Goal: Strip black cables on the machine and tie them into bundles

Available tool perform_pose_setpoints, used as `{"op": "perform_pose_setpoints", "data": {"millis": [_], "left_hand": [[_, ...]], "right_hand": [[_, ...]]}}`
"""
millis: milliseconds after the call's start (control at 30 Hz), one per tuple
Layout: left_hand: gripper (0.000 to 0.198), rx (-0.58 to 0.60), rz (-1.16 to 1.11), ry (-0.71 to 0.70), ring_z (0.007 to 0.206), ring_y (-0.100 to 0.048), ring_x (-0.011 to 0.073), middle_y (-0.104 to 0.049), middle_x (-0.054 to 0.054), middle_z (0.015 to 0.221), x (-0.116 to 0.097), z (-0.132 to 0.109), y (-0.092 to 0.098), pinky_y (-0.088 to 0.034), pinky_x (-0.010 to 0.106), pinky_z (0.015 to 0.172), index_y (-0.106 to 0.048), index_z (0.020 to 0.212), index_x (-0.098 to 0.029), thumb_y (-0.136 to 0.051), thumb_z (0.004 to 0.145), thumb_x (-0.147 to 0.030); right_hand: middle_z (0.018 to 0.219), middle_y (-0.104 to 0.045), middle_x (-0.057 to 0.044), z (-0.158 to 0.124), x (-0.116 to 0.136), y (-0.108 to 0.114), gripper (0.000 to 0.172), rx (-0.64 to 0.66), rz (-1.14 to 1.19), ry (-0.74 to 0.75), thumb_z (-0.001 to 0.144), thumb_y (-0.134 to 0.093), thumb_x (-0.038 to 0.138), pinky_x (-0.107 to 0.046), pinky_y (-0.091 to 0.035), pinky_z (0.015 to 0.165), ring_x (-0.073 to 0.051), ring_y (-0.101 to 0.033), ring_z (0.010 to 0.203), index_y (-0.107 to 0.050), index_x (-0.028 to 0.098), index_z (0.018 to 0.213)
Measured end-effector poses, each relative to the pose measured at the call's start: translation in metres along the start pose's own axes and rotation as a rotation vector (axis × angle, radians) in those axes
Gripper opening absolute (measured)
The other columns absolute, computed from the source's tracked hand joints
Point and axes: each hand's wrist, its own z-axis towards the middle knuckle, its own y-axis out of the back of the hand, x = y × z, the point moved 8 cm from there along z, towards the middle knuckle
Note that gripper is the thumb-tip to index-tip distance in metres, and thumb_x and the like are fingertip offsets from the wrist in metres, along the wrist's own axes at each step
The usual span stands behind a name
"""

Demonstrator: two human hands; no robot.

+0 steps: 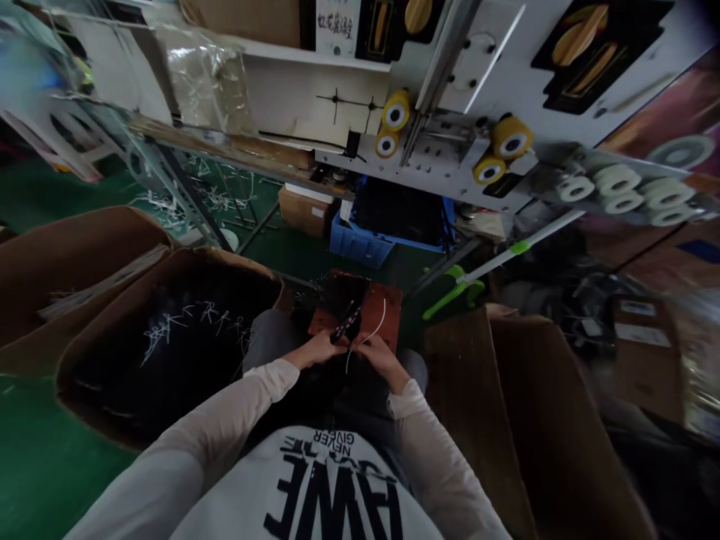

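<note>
We record a thin white wire (378, 327) held in the person's right hand (383, 357), its free length arcing above a reddish-brown board (383, 310) that lies across the knees, with a tail hanging below the hands. We judge the wire light and springy, with little grip on its smooth sheath; it is best taken close to the working end, where it will not whip. The fingers of that hand are drawn narrow and appear to pinch it. The left hand (316, 349) stands just beside the right, in front of the board, its fingers closed around a black handled tool (346, 324), which we cannot identify further; its jaws, if any, are not clear. Left of the board, a cardboard box (73, 390) with a black lining holds loose white wire pieces (185, 324). A second cardboard box (517, 420) stands to the right. Beyond the board are a blue plastic crate (360, 241) and a machine carrying yellow rollers (397, 111). Nothing stands between the hands and the board, though the boxes close in on both sides and limit elbow room.
</note>
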Motion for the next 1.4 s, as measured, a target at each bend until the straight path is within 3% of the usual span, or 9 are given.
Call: {"op": "perform_pose_setpoints", "data": {"millis": [133, 400, 600, 700, 833, 933, 1067, 1300, 1400], "left_hand": [[0.022, -0.008, 0.010, -0.089, 0.065, -0.048, 0.0099, -0.056, -0.002, 0.065, -0.001, 0.013, -0.003, -0.036, 0.019, 0.057, -0.060, 0.063, -0.013, -0.076, 0.055, -0.027], [0.040, 0.008, -0.087, 0.100, 0.036, -0.023, 0.0053, -0.028, -0.012, 0.042, 0.019, 0.010, -0.003, -0.018, 0.019, 0.038, -0.048, 0.075, -0.019, -0.068, 0.062, -0.051], [0.047, -0.110, -0.078, 0.091, 0.035, -0.024, 0.0051, -0.029, -0.012, 0.044, 0.025, 0.004, 0.002, -0.019, 0.019, 0.037, -0.046, 0.079, -0.019, -0.062, 0.064, -0.061], [0.044, -0.152, -0.021, 0.032, 0.036, -0.028, 0.0059, -0.032, -0.011, 0.045, 0.021, 0.003, 0.006, -0.024, 0.020, 0.038, -0.050, 0.081, -0.017, -0.061, 0.067, -0.057], [0.030, -0.202, 0.097, -0.104, 0.053, -0.047, 0.0101, -0.051, -0.004, 0.058, 0.002, 0.000, 0.012, -0.039, 0.022, 0.053, -0.057, 0.081, -0.015, -0.064, 0.070, -0.042], [0.017, -0.220, 0.197, -0.180, 0.071, -0.055, 0.0148, -0.061, 0.001, 0.073, -0.015, 0.000, 0.016, -0.043, 0.025, 0.070, -0.061, 0.078, -0.014, -0.064, 0.070, -0.029], [0.013, -0.207, 0.311, -0.199, 0.076, -0.059, 0.0180, -0.066, 0.004, 0.078, -0.027, 0.003, 0.018, -0.045, 0.027, 0.074, -0.063, 0.082, -0.014, -0.057, 0.074, -0.022], [0.017, -0.190, 0.434, -0.206, 0.082, -0.060, 0.0217, -0.067, 0.007, 0.084, -0.016, 0.007, 0.034, -0.044, 0.030, 0.081, -0.064, 0.085, -0.015, -0.058, 0.073, -0.024], [0.018, -0.175, 0.446, -0.185, 0.077, -0.060, 0.0211, -0.066, 0.006, 0.079, -0.008, 0.005, 0.042, -0.044, 0.031, 0.078, -0.064, 0.082, -0.013, -0.058, 0.072, -0.027]], "right_hand": [[0.055, -0.051, 0.004, 0.000, -0.001, 0.001, 0.012, -0.002, -0.056, 0.011, 0.071, -0.053, 0.028, -0.022, -0.037, 0.051, -0.010, -0.047, 0.052, -0.053, 0.018, 0.065], [0.067, -0.057, -0.001, 0.001, 0.022, -0.001, 0.004, -0.081, -0.296, 0.178, 0.071, -0.054, 0.017, -0.027, -0.038, 0.066, -0.015, -0.052, 0.066, -0.054, 0.019, 0.067], [0.067, -0.054, -0.001, -0.011, 0.025, -0.010, 0.011, -0.272, -0.320, 0.234, 0.077, -0.048, 0.021, -0.028, -0.038, 0.066, -0.016, -0.050, 0.065, -0.047, 0.020, 0.066], [0.071, -0.057, -0.001, -0.018, 0.022, -0.009, 0.016, -0.308, -0.200, 0.241, 0.080, -0.049, 0.028, -0.027, -0.041, 0.067, -0.015, -0.053, 0.070, -0.047, 0.020, 0.066], [0.077, -0.060, -0.002, -0.021, 0.019, -0.005, 0.016, -0.295, -0.053, 0.245, 0.078, -0.055, 0.031, -0.026, -0.042, 0.069, -0.015, -0.055, 0.074, -0.051, 0.019, 0.068], [0.075, -0.060, -0.002, -0.020, 0.023, -0.007, 0.016, -0.258, -0.120, 0.268, 0.078, -0.054, 0.029, -0.026, -0.042, 0.069, -0.015, -0.055, 0.073, -0.052, 0.019, 0.065], [0.071, -0.060, -0.001, -0.015, 0.029, -0.011, 0.016, -0.225, -0.251, 0.267, 0.078, -0.053, 0.027, -0.026, -0.042, 0.068, -0.015, -0.054, 0.070, -0.054, 0.020, 0.064], [0.087, -0.058, -0.005, -0.022, 0.022, 0.010, 0.019, -0.309, -0.142, 0.300, 0.077, -0.059, 0.032, -0.029, -0.043, 0.077, -0.017, -0.055, 0.085, -0.054, 0.020, 0.064], [0.093, -0.060, -0.005, -0.027, 0.006, 0.014, 0.020, -0.307, 0.089, 0.194, 0.080, -0.056, 0.037, -0.026, -0.045, 0.063, -0.015, -0.057, 0.077, -0.052, 0.020, 0.071]]}}
